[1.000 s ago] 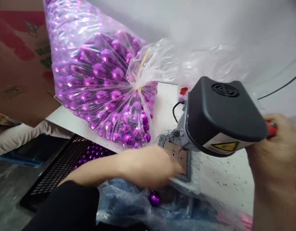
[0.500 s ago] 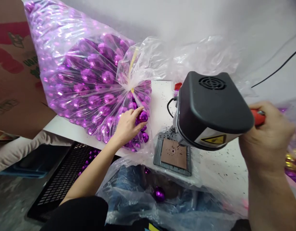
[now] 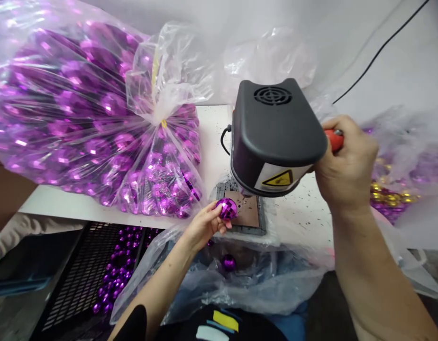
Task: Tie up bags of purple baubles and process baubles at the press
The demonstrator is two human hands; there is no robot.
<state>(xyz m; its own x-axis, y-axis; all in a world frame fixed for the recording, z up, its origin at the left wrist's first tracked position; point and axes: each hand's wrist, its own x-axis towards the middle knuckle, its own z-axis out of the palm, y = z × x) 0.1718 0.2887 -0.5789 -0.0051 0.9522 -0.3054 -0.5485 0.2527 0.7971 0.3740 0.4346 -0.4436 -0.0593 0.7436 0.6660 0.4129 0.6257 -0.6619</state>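
A shiny purple faceted ball (image 3: 227, 209) is held between the fingers of my left hand (image 3: 205, 222), over the left edge of a square base plate (image 3: 247, 213). My right hand (image 3: 345, 166) grips the red handle (image 3: 334, 140) of a black machine (image 3: 279, 128) with a round vent and a yellow warning label. The machine's head stands above the plate. Left of it lies a large clear bag (image 3: 98, 118) of purple balls, gathered with a yellow tie.
Another purple ball (image 3: 228, 262) rests in clear plastic (image 3: 261, 289) at my lap. A black crate (image 3: 73, 270) with small purple balls is at lower left. Bagged purple and gold pieces (image 3: 395, 194) lie at right; a black cable (image 3: 382, 45) crosses the wall.
My left hand has moved from the bag to the plate, bringing a purple ball with it. My right hand remains on the red handle. The camera view has shifted.
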